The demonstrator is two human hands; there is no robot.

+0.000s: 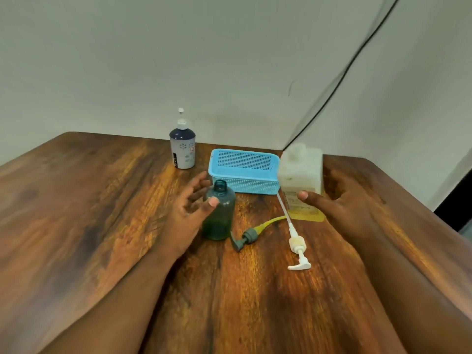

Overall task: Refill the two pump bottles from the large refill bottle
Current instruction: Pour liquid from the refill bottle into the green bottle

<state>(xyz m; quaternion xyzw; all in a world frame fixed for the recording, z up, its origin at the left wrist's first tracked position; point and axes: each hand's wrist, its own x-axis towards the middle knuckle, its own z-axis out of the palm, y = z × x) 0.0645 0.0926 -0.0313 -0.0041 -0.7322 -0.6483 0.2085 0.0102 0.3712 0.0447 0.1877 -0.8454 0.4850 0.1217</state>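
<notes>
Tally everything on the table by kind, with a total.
Bottles: 3 (white pump bottle, green bottle, large refill bottle)
Loose pump heads: 2 (grey pump, white pump)
Baskets: 1 (blue basket)
Total: 6

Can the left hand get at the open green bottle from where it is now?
Probably yes. The left hand is open right beside the green bottle, thumb at its shoulder, with nothing between them. The grey pump lies in front of the bottle, off to the other side.
</notes>
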